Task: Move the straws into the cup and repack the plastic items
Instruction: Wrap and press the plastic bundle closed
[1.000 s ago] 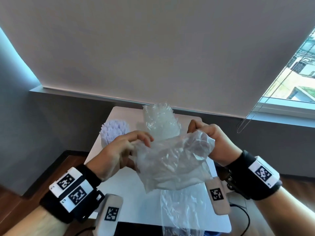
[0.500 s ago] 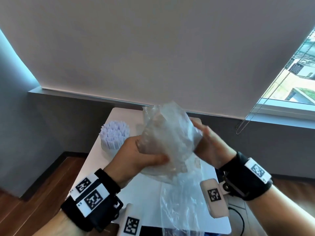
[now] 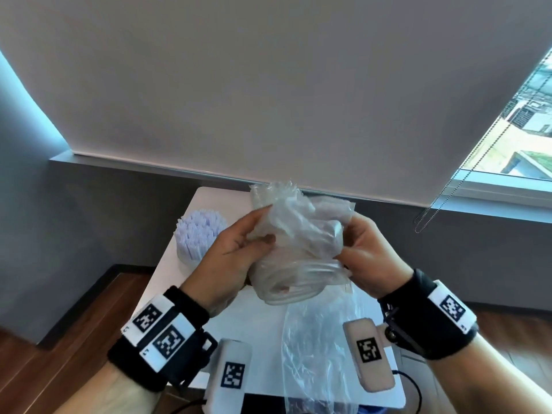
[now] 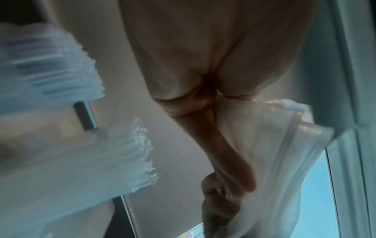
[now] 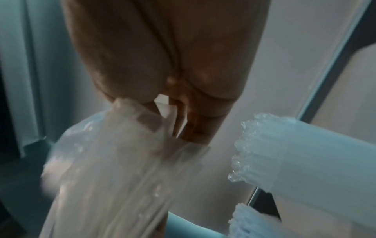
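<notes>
A crumpled clear plastic bag (image 3: 301, 249) is held in the air above the white table (image 3: 191, 258). My left hand (image 3: 239, 252) grips its left side with thumb and fingers curled into the folds. My right hand (image 3: 361, 252) pinches its right edge. The wrist views show the bag (image 4: 270, 161) against the left fingers (image 4: 236, 167), and the same bag (image 5: 114, 169) below the right fingers (image 5: 195, 127). A cup packed with white straws (image 3: 198, 234) stands at the table's left. Behind the bag stands a clear bundle of plastic-wrapped straws (image 3: 274, 192).
Another clear plastic bag (image 3: 316, 354) lies flat on the near part of the table. A dark device with a cable (image 3: 415, 389) sits at the near right edge. A grey wall, a window sill and a roller blind with a bead chain (image 3: 430, 210) stand behind the table.
The spread-out bag has been gathered into a tighter crumpled bundle between both hands, which came closer together and shifted their grips on it.
</notes>
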Tool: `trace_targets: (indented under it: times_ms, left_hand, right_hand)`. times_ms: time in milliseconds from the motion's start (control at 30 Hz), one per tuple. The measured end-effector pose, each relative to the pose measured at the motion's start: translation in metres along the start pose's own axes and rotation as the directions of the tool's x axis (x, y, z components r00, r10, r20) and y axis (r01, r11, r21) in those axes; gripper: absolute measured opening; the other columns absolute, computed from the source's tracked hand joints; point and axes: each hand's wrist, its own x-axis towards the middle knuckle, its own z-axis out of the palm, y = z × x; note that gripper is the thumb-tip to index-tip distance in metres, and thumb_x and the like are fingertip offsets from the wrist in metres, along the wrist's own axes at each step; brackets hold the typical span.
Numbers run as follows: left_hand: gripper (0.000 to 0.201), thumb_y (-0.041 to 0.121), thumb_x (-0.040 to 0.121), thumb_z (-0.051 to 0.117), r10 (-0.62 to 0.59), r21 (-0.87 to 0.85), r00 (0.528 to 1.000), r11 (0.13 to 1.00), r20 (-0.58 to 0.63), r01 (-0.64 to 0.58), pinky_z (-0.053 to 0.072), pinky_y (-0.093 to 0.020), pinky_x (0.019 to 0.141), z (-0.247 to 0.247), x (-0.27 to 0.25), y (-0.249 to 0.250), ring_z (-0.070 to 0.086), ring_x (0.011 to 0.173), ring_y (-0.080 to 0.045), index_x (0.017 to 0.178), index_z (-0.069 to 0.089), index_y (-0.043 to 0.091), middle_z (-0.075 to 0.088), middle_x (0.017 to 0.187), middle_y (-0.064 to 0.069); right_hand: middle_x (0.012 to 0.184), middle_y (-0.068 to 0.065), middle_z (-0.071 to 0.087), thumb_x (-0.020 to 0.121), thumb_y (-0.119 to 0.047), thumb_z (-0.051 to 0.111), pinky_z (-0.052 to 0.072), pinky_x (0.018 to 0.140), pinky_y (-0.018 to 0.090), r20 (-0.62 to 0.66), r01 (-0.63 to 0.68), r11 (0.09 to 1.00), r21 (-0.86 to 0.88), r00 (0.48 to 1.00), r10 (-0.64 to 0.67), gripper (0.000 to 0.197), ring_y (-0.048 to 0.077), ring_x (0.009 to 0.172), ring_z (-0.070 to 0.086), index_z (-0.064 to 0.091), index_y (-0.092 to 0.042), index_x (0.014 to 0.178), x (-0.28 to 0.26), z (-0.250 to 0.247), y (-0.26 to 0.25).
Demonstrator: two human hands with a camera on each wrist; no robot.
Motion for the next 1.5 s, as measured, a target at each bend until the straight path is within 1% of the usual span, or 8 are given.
trace_targets:
  times_ms: [233, 400, 567, 767, 900, 1033, 1267, 1500]
  left_hand:
    - [0.040, 0.017, 0.087, 0.037, -0.112, -0.172, 0.986, 0.976, 0.125, 0.133, 0.052, -0.033, 0.058, -0.004, -0.005, -0.009, 0.063, 0.066, -0.025, 0.081, 0.075, 0.011, 0.071, 0.090, -0.016]
    - [0.025, 0.018, 0.067, 0.083, -0.013, 0.100, 0.999, 0.995, 0.034, 0.009, 0.052, -0.033, 0.069, 0.002, 0.005, -0.031, 0.066, 0.082, -0.021, 0.090, 0.073, 0.020, 0.072, 0.090, -0.007]
    - [0.037, -0.012, 0.080, 0.068, 0.087, 0.422, 0.994, 0.905, -0.072, -0.049, 0.052, -0.021, 0.084, -0.015, 0.011, -0.052, 0.069, 0.092, -0.010, 0.077, 0.079, 0.024, 0.073, 0.096, 0.005]
    - [0.031, -0.003, 0.087, 0.061, 0.112, 0.827, 0.984, 0.559, -0.139, 0.054, 0.039, -0.014, 0.095, -0.039, 0.003, -0.098, 0.061, 0.105, -0.007, 0.090, 0.079, 0.022, 0.065, 0.107, 0.013]
    - [0.028, 0.006, 0.090, 0.056, 0.031, 0.900, 0.985, 0.412, -0.168, 0.140, 0.039, -0.018, 0.095, -0.041, -0.005, -0.123, 0.060, 0.111, -0.014, 0.104, 0.076, 0.019, 0.061, 0.119, 0.008]
    - [0.029, 0.016, 0.089, 0.057, -0.074, 0.900, 0.972, 0.367, -0.222, 0.234, 0.040, -0.024, 0.096, -0.039, -0.005, -0.132, 0.058, 0.114, -0.017, 0.113, 0.073, 0.020, 0.055, 0.125, 0.005]
    - [0.037, 0.041, 0.083, 0.069, -0.146, 0.835, 0.942, 0.437, -0.301, 0.335, 0.038, -0.026, 0.099, -0.044, -0.007, -0.132, 0.054, 0.117, -0.015, 0.115, 0.070, 0.022, 0.052, 0.127, 0.007]
    - [0.082, 0.073, 0.056, 0.076, -0.221, 0.728, 0.949, 0.608, -0.226, 0.315, 0.033, -0.021, 0.094, -0.032, -0.008, -0.126, 0.046, 0.110, -0.004, 0.121, 0.065, 0.023, 0.046, 0.124, 0.012]
  right_hand:
    - [0.098, 0.005, 0.062, 0.065, -0.001, 0.077, 0.050, 0.079, 0.036, 0.106, 0.102, 0.986, -0.130, 0.990, -0.088, 0.022, 0.025, 0.084, 0.061, 0.076, -0.022, 0.059, -0.008, -0.001, -0.001]
    - [0.107, -0.006, 0.060, 0.072, 0.017, 0.064, 0.049, 0.086, 0.028, 0.114, 0.183, 0.921, -0.343, 0.982, -0.152, 0.050, 0.019, 0.091, 0.060, 0.079, -0.030, 0.068, 0.000, -0.008, 0.008]
    - [0.127, 0.002, 0.053, 0.086, 0.008, 0.060, 0.051, 0.082, 0.017, -0.074, -0.113, 0.813, -0.571, 0.994, 0.086, 0.044, 0.017, 0.112, 0.058, 0.067, -0.028, 0.109, -0.003, -0.047, 0.047]
    - [0.135, 0.016, 0.044, 0.082, -0.048, 0.070, 0.043, 0.100, 0.040, -0.734, -0.850, 0.134, -0.510, 0.511, 0.448, 0.070, 0.034, 0.118, 0.052, 0.044, -0.011, 0.135, -0.046, -0.116, 0.146]
    - [0.092, 0.010, 0.066, 0.077, -0.052, 0.073, 0.050, 0.065, 0.027, -0.685, -0.922, 0.106, -0.373, 0.351, 0.639, 0.064, 0.025, 0.079, 0.066, 0.057, -0.001, 0.112, -0.073, -0.126, 0.193]
    - [0.067, 0.004, 0.061, 0.076, -0.025, 0.074, 0.050, 0.061, 0.028, -0.671, -0.902, 0.200, -0.382, 0.420, 0.611, 0.020, 0.021, 0.062, 0.059, 0.062, -0.009, 0.074, -0.084, -0.130, 0.213]
    - [0.078, 0.006, 0.064, 0.095, -0.007, 0.061, 0.049, 0.062, 0.031, -0.547, -0.680, 0.729, -0.084, 0.643, 0.536, 0.005, 0.020, 0.072, 0.067, 0.059, -0.009, 0.091, -0.093, -0.111, 0.137]
    - [0.082, 0.008, 0.062, 0.086, -0.016, 0.072, 0.045, 0.062, 0.029, -0.374, -0.371, 0.927, -0.046, 0.867, 0.329, 0.012, 0.020, 0.073, 0.061, 0.067, -0.018, 0.096, -0.102, -0.090, 0.063]
